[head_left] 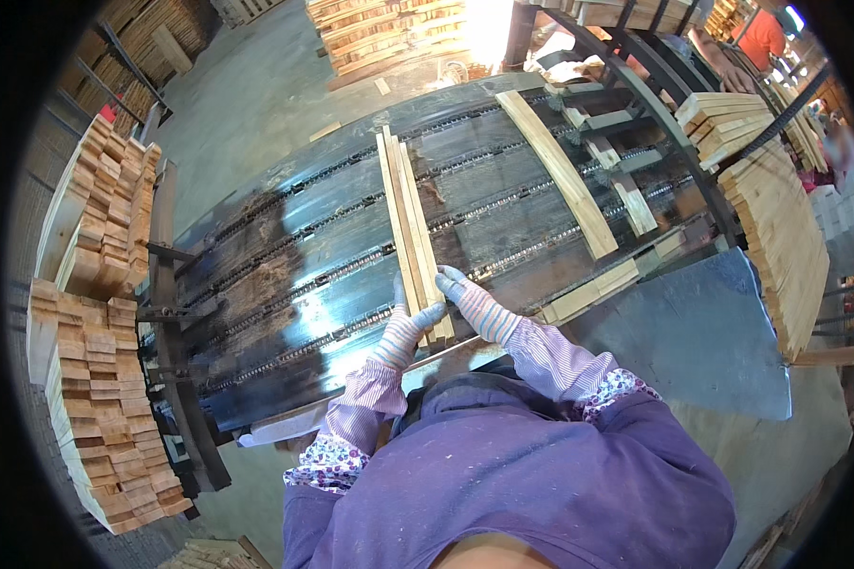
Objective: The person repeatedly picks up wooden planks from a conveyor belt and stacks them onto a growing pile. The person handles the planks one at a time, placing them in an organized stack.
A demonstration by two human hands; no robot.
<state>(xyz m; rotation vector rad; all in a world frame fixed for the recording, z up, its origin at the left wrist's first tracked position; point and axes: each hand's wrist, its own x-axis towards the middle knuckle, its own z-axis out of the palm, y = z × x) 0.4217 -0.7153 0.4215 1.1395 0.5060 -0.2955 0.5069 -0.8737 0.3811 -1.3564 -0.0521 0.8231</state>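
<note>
A few narrow wooden boards (408, 218) lie side by side across the dark metal conveyor table (351, 223), their near ends towards me. My left hand (408, 332), in a striped knit glove, grips the near end from the left, with its thumb over the top and its fingers along the outer edge. On the opposite side, my right hand (474, 302), gloved alike, has closed fingers against the boards' right edge. Part of its grip is hidden. Further right, a single wider board (560, 175) lies across the chains.
Stacked timber (104, 398) stands along the left. A metal frame (674, 123) arches over the conveyor's right end, near a board stack (778, 247) and a grey metal sheet (693, 332). More timber (389, 38) is piled behind. A person in orange (761, 40) is at far right.
</note>
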